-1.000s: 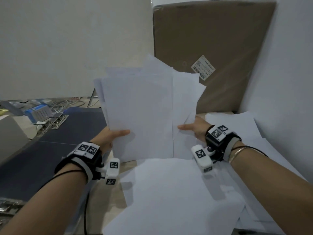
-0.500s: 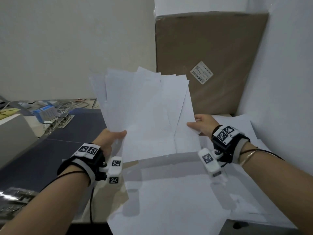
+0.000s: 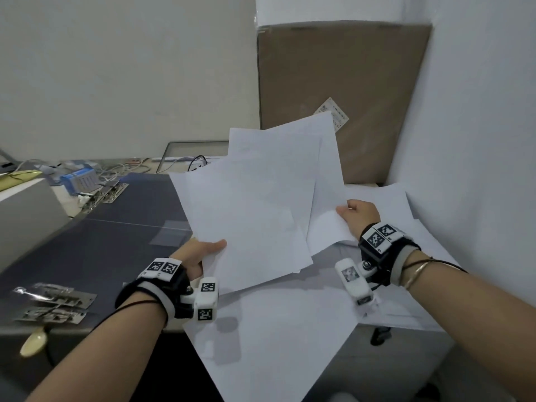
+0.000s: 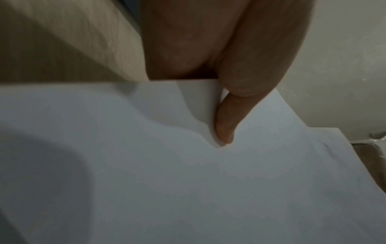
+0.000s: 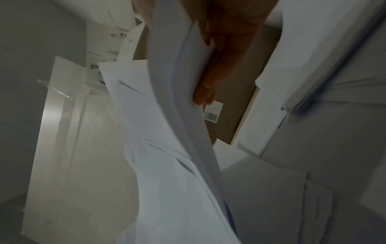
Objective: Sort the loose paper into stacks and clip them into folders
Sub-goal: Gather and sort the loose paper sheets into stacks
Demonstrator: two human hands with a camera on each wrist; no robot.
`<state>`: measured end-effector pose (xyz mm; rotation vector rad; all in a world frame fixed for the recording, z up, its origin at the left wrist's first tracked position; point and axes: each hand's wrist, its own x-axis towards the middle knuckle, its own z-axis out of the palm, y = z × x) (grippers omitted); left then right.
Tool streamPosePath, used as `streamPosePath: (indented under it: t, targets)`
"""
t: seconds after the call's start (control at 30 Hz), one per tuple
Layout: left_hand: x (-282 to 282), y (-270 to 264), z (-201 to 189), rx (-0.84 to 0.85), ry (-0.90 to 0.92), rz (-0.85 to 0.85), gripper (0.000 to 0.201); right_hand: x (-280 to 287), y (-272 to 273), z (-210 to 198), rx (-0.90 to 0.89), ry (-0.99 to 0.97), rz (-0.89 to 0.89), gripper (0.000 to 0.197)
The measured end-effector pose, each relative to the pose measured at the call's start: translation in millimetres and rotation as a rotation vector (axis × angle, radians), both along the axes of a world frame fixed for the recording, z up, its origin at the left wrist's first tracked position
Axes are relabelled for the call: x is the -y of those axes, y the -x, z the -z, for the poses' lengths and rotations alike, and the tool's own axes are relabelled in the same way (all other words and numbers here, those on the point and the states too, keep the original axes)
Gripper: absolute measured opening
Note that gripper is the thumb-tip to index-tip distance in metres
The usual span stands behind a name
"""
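A fanned sheaf of white paper sheets [image 3: 261,204] is held up in the air over the table, tilted to the right. My left hand [image 3: 203,250] pinches its lower left edge, thumb on top; the thumb [image 4: 225,118] presses into the paper [image 4: 188,181]. My right hand [image 3: 358,211] grips the sheaf's right edge, fingers [image 5: 206,82] curled behind the sheets [image 5: 177,132]. More loose white sheets [image 3: 278,338] lie spread on the table below and to the right. Metal folder clips [image 3: 55,303] lie at the left on a dark mat.
A big brown cardboard box [image 3: 348,82] stands against the wall behind the paper. A white wall [image 3: 478,140] closes the right side. The dark mat [image 3: 101,233] covers the table's left. More clips [image 3: 101,195], a blue box [image 3: 78,181] and cables sit at the back left.
The sheaf has dropped lower and tilted to the right, fanning wider. Both hands keep their hold; the right hand has moved outward to the right.
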<state>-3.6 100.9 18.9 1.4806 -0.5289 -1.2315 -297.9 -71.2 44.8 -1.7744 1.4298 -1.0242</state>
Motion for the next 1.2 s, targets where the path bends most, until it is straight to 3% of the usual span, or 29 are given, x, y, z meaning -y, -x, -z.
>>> streamPosePath:
  t: [0.1,0.23,0.33,0.47,0.63,0.7,0.83,0.9,0.97,1.07,1.13,1.2]
  targets:
    - [-3.7,1.8,3.3,0.025,-0.034,-0.005,0.038,-0.8,7.3,-0.7,-0.030,-0.046,0.050,0.029]
    - [-13.9,-9.2,10.2,0.096,-0.207,-0.027,0.023,0.0,30.1,-7.8,-0.008,-0.113,0.165,0.040]
    - [-10.3,-39.6,35.4,0.263,-0.332,-0.062,0.050,-0.3,46.4,-7.8,0.120,-0.175,0.249,0.031]
    - [-17.4,-21.2,19.5,0.406,-0.447,-0.068,0.049,-2.5,51.8,-4.9,0.236,-0.245,0.292,0.019]
    - [-14.1,-12.7,21.8,0.454,-0.420,-0.115,0.045,-9.3,43.2,-4.2,0.362,-0.300,0.289,0.019]
    - [-14.1,-11.1,21.9,0.365,-0.375,-0.129,0.038,-14.7,32.4,-4.8,0.390,-0.324,0.261,0.019]
    - [2.5,-24.7,42.0,0.212,-0.206,-0.154,0.051,-26.8,0.5,4.5,0.408,-0.391,0.148,0.024]
    - [-0.6,-5.7,31.5,0.167,-0.132,-0.132,0.035,-32.9,-15.5,13.5,0.434,-0.445,0.103,0.020]
    - [-1.8,10.6,23.7,0.091,-0.067,-0.100,0.021,-42.7,-29.8,21.5,0.371,-0.481,0.039,0.013]
    - [2.5,13.4,24.9,0.090,-0.036,-0.083,0.037,-50.4,-44.4,36.2,0.215,-0.537,-0.115,0.039]
    - [8.0,7.6,30.6,0.109,-0.062,-0.068,0.048,-55.5,-47.1,43.2,0.085,-0.583,-0.138,0.038]
    - [12.9,-1.5,40.0,0.145,-0.097,-0.077,0.045,-59.6,-47.7,49.2,0.028,-0.640,-0.170,0.030]
